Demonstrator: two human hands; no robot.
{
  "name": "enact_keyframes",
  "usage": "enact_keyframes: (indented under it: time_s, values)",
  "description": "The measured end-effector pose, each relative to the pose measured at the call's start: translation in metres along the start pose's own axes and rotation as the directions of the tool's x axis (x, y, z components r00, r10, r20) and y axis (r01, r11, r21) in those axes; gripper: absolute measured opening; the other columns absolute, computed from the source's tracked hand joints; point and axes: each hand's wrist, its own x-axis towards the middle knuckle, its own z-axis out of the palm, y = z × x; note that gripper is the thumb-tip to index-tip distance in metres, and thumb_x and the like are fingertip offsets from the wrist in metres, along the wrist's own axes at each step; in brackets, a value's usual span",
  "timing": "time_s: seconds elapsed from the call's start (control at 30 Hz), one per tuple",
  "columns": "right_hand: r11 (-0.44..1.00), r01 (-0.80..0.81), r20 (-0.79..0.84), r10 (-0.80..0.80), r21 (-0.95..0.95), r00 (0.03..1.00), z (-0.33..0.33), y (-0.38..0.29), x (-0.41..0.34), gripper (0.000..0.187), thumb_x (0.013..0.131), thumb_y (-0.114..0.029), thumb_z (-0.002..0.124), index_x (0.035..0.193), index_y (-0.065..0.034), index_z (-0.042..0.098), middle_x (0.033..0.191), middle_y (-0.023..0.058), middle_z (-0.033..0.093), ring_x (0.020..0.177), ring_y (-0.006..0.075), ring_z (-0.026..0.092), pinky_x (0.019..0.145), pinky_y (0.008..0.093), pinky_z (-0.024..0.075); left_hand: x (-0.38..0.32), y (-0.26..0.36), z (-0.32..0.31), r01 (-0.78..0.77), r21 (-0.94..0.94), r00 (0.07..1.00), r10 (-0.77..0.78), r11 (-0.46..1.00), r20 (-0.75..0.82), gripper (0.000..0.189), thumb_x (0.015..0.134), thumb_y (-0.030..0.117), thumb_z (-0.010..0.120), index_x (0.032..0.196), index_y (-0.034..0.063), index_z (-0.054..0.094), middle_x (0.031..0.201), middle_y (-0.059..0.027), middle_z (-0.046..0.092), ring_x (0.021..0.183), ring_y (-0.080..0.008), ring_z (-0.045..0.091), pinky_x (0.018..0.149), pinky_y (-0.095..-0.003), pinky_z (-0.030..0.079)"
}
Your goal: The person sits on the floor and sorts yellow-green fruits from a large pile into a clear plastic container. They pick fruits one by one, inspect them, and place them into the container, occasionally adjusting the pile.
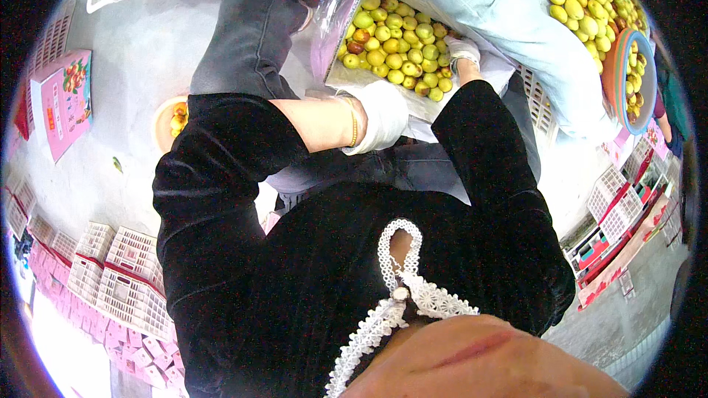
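Note:
Before me a cardboard box (500, 74) with a plastic liner (332, 22) holds many yellow-green jujubes (398, 44), a few of them with brown patches. My left hand (381, 116), in a white glove, rests at the box's near edge; its fingers are hard to make out, and no fruit shows in it. At the box's right inner side is my right hand (463, 54), also in a white glove, touching or beside the fruit. Its fingertips are partly hidden, so whether it grips a jujube is unclear.
Light blue cloth covers a large heap of jujubes (581, 0) in part. Right of it stand stacked basins (614, 83) with fruit. A small bowl (161, 124) of fruit, a pink printed carton (63, 99) and white plastic crates (133, 282) lie leftward. A person (672, 99) is at far right.

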Motion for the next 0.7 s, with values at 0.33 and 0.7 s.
enact_keyframes:
  time_s: [0.33, 0.7]
  values:
    - [0.725, 0.165, -0.219, -0.021, 0.669, 0.976, -0.014, -0.009, -0.048, 0.062, 0.075, -0.043, 0.068, 0.115, 0.0043, 0.060, 0.115, 0.0198, 0.063, 0.103, 0.0303, 0.060, 0.092, 0.0332, 0.0443, 0.003, -0.003, -0.003, -0.018, 0.047, 0.997, 0.021, 0.999, -0.073, 0.014, 0.067, 0.020, 0.062, 0.063, 0.0085, 0.068, 0.064, -0.0143, 0.064, 0.063, -0.0334, 0.064, 0.060, -0.0417, 0.051]
    - [0.200, 0.023, 0.118, -0.660, 0.979, 0.742, -0.131, -0.044, -0.206, 0.028, 0.086, -0.018, 0.061, 0.106, 0.0000, 0.056, 0.092, 0.0057, 0.062, 0.077, 0.0124, 0.058, 0.069, 0.0249, 0.0476, 0.005, -0.012, -0.042, 0.000, -0.079, 0.794, -0.048, 0.997, -0.606, 0.050, 0.086, 0.030, 0.055, 0.132, 0.0165, 0.044, 0.088, -0.0134, 0.061, 0.078, -0.0278, 0.063, 0.067, -0.0395, 0.050]
